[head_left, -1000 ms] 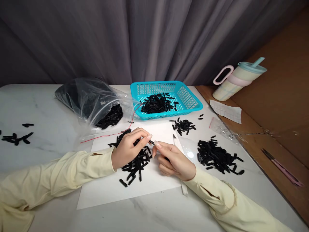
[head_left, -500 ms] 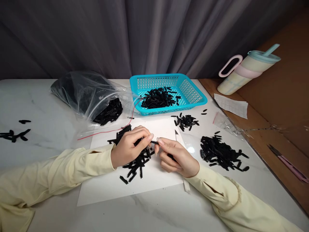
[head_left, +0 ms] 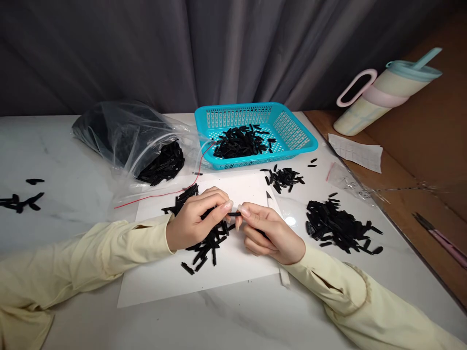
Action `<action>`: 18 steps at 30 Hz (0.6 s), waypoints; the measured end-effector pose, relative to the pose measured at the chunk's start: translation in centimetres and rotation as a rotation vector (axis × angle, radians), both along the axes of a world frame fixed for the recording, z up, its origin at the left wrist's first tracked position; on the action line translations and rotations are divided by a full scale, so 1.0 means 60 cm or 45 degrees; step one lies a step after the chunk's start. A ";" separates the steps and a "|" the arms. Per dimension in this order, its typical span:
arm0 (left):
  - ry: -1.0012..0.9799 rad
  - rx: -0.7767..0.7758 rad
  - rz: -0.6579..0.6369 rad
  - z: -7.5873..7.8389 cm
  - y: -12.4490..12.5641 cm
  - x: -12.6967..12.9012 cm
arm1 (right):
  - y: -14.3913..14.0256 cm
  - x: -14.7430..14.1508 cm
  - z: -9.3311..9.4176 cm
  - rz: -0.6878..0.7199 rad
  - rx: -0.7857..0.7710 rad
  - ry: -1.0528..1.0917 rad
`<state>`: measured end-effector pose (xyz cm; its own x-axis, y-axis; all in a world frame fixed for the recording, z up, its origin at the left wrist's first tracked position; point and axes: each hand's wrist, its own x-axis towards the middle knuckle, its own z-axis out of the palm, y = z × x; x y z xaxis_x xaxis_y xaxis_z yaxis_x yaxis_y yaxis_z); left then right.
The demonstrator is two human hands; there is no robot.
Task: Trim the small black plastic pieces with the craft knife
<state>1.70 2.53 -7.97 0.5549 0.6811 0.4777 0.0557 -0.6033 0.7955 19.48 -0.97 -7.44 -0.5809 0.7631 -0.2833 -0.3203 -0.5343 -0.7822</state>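
Observation:
Between my two hands is a small thin black strip (head_left: 234, 214), pinched at both ends. My left hand (head_left: 199, 216) grips its left end between thumb and fingertips. At the other end, the thumb and index finger of my right hand (head_left: 272, 231) are closed on it, with the other fingers curled; something dark shows in that curl, too hidden to make out. Under and around my left hand lies a pile of black strips (head_left: 213, 245) on a white sheet of paper (head_left: 160, 284). The strips look long, narrow and slightly ragged; I cannot tell their exact kind.
A blue basket (head_left: 255, 159) with black pieces stands behind the hands. An open zip bag (head_left: 120, 131) spills more at left. Further piles lie right (head_left: 337, 226) and back right (head_left: 283, 179). A tumbler (head_left: 383, 99), paper slip (head_left: 355, 151) and pink-handled tool (head_left: 443, 240) are at right.
The view has shifted slightly, with the basket and tumbler a little higher in it. Both hands keep hold of the black strip, which sits nearly level now instead of slightly tilted.

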 end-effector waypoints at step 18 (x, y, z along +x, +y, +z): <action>-0.025 -0.020 -0.070 -0.002 0.001 -0.003 | 0.000 0.002 -0.005 0.010 0.002 0.039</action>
<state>1.53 2.56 -8.06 0.5823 0.6577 0.4779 0.0075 -0.5922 0.8057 19.59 -0.99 -7.76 -0.5949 0.7591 -0.2643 -0.3400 -0.5356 -0.7730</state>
